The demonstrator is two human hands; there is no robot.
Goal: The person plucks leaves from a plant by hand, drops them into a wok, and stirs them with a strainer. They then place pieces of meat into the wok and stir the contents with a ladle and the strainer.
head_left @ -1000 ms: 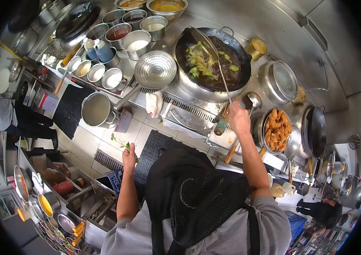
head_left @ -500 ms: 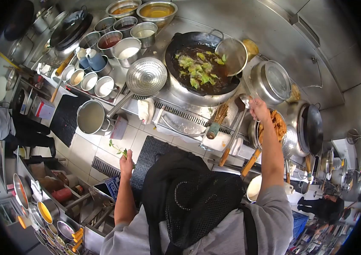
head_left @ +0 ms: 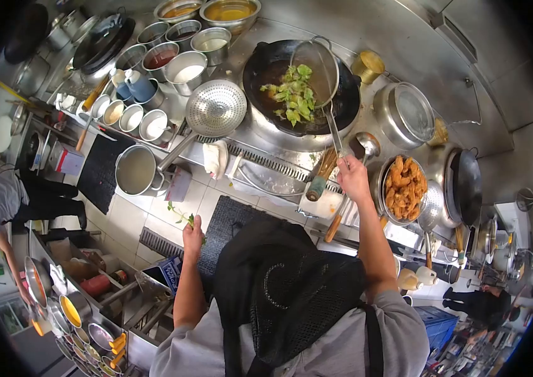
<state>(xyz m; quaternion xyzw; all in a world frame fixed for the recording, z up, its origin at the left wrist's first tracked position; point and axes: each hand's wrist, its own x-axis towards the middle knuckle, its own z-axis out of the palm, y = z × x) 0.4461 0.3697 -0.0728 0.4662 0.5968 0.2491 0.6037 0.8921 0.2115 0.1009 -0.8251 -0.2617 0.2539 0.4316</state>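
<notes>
My right hand (head_left: 352, 178) grips the handle of a wire strainer (head_left: 314, 74), whose round mesh lies over the right part of the large black wok (head_left: 259, 70). Green leaves (head_left: 296, 97) sit in the wok, partly against the strainer's left side. To the left, over the floor, my left hand (head_left: 193, 234) is closed around a small leafy sprig (head_left: 178, 215). A ladle (head_left: 366, 146) lies just right of my right hand. Beside it stands a bowl of fried brown pieces (head_left: 404, 188). The perforated skimmer (head_left: 215, 108) rests left of the wok.
Metal sauce containers (head_left: 161, 58) line the counter at the upper left. A pot (head_left: 135, 170) of cloudy liquid stands below them. A bamboo brush (head_left: 318, 186) lies at the counter's front. One person (head_left: 3, 198) is at the far left, another person (head_left: 477, 304) at the lower right.
My right hand has moved left with the strainer, which now overlaps the leaves. The bowl of fried pieces is uncovered by my arm. The person at left has stretched an arm toward the pans.
</notes>
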